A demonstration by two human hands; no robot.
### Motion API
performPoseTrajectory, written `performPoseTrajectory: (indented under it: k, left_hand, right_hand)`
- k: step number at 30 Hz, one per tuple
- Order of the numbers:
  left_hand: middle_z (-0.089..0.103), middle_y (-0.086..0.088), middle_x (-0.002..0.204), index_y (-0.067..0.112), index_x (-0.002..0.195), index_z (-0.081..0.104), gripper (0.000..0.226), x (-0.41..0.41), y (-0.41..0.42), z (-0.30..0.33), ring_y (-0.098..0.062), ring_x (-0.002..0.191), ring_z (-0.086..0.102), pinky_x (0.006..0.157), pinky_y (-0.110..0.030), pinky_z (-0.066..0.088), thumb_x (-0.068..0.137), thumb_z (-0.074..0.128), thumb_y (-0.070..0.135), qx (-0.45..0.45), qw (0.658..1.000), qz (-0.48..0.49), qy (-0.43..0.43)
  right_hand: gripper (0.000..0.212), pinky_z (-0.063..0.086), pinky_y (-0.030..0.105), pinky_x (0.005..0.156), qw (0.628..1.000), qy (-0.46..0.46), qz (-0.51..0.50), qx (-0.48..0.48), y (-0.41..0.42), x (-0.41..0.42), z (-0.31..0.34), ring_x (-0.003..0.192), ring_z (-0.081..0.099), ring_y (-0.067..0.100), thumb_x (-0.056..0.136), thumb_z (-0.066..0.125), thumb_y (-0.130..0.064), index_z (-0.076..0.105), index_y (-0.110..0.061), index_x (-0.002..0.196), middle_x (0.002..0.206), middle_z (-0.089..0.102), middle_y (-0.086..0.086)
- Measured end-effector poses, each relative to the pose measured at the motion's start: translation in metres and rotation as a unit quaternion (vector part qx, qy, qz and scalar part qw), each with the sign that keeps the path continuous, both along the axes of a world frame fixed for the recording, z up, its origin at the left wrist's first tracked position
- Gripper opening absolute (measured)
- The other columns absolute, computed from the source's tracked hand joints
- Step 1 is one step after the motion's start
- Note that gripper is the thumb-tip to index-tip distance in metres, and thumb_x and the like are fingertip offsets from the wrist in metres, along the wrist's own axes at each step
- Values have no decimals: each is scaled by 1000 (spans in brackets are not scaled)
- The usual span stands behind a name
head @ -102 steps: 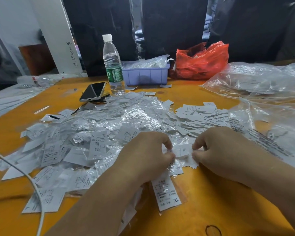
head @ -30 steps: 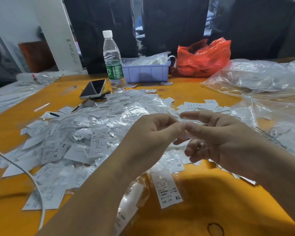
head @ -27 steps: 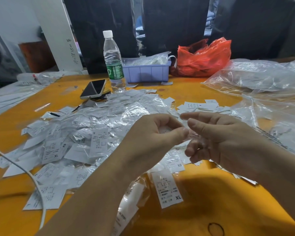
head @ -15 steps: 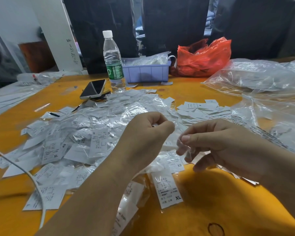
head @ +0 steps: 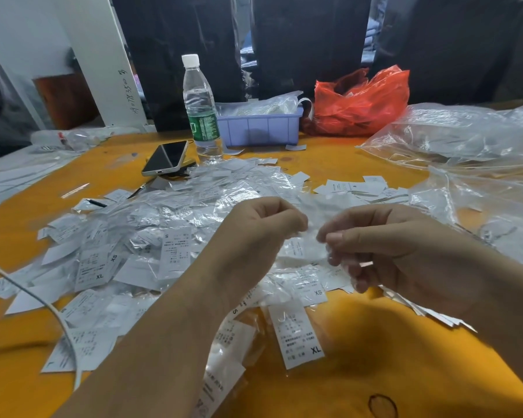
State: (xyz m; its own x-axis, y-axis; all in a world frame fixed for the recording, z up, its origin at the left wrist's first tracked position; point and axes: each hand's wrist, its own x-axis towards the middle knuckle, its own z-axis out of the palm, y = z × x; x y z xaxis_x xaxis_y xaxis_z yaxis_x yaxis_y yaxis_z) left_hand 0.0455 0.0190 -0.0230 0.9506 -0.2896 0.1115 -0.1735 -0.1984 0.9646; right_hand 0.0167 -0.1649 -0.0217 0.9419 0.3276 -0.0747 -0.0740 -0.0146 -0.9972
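Note:
A heap of white size labels in small clear plastic sleeves covers the middle of the orange table. My left hand and my right hand are raised just above the heap, close together. Between them hangs a small clear sleeve with a label, blurred. My left hand pinches its left edge with curled fingers; my right thumb and fingers pinch its right edge. Bare white labels lie in a loose pile behind my right hand.
A water bottle, a phone, a lilac bin and a red plastic bag stand at the back. Large clear bags spread on the right. A white cable crosses the left front.
My hands lifted off the heap with a sleeve, met at fingertip level, then drew slightly apart and lower, the sleeve stretched between them.

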Motion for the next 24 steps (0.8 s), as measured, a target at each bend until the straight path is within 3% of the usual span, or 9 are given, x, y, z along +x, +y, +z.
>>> performPoseTrajectory:
  k: [5,9,13,18,21,24]
  left_hand:
    - [54,14,55,12,77,70,16,0,0,-4,-2,49,45,50,-13,36,90,61,16,2,999,-19,-28]
    - [60,5,69,17,101,70,14,0,-1,-5,-4,53,49,47,-15,40,94,59,10,-32,999,-11,-26]
    - [59,0,74,27,116,61,27,1,-1,-8,-4,58,56,49,-22,45,93,63,12,-10,999,-13,-31]
    - [73,4,77,19,99,68,14,-3,-5,-6,-1,60,63,49,-14,44,87,70,11,-9,999,-25,-36]
    - [71,10,68,15,86,70,7,-6,-7,-5,3,56,61,49,-7,41,87,69,8,-18,998,-41,-41]
    - [69,10,66,12,86,72,7,-8,-10,-6,4,53,57,49,-6,38,89,67,15,-5,998,-52,-37]
  right_hand:
    - [22,45,24,45,1000,2,0,-8,1,1,-2,51,51,12,57,83,-20,76,-11,75,63,61,7]
    - [23,42,21,41,995,-13,-89,43,-1,5,0,48,47,10,54,77,-26,75,-10,70,58,55,2]
    - [19,39,21,40,990,-21,-124,67,-1,6,-1,47,42,10,56,77,-27,75,-12,68,57,50,2]
    - [21,38,20,40,985,-39,-152,74,-2,7,-1,45,40,10,58,76,-29,76,-11,69,53,49,2]
    - [25,37,20,39,980,-49,-175,76,-2,7,-2,44,41,9,56,76,-25,76,-7,73,51,52,2]
    - [23,39,20,39,978,-56,-186,77,-2,7,-2,44,43,9,59,75,-23,75,-7,75,55,58,4]
